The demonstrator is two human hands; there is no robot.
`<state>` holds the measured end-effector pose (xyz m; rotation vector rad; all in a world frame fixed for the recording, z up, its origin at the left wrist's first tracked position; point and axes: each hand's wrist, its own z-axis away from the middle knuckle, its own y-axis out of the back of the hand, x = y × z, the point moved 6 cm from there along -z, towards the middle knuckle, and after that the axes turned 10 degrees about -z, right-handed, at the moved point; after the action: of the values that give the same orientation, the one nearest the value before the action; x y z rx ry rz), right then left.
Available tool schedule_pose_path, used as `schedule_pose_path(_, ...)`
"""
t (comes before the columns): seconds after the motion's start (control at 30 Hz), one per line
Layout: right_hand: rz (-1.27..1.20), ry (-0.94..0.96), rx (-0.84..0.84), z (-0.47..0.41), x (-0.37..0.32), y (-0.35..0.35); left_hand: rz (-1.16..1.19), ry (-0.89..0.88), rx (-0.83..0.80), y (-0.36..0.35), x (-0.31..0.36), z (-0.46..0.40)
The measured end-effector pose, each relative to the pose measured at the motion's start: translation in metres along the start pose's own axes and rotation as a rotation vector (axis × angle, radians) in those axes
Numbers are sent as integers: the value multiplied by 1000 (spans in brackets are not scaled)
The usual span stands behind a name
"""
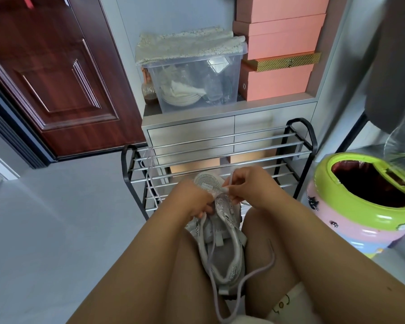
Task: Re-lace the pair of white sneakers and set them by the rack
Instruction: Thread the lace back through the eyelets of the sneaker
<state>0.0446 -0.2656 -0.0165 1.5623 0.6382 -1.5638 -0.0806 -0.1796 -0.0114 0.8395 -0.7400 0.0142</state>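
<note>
Behind both hands pinching a sneaker's [220,242] lace [229,181], a clear bin [197,76] holds dishes [180,97].

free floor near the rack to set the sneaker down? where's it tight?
Bare grey floor left of the rack, bordered by the door. The rack's upper bars look free except a lace draped at the left end. Tight on the right, where the bin sits close. Both hands grip the sneaker.

Single head-worn wide-angle view looks steeply down and forward, close above the person's lap, shoe rack [218,157] directly ahead.
</note>
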Motion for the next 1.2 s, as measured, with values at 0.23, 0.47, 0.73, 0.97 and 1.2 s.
schedule_pose_path(0.23, -5, -39, -21, 4, -2, -2, 180, 53, -33, -9, -14, -4)
schedule_pose_path(0.47, 112, -63, -47, 6, -2, -5, 177, 29, -65, -20, -19, -11)
schedule_pose_path(0.73, 217, -38, -34, 5, 0, -6, 276, 9, -83, -23, -31, -19)
schedule_pose_path(0.97, 257, 0, -4, 4, 0, -7, 367, -7, -85, -26, -31, -19)
schedule_pose_path(1.2, 306, -6, -30, 3, 3, -13, 347, -33, -110, -24, -23, -11)
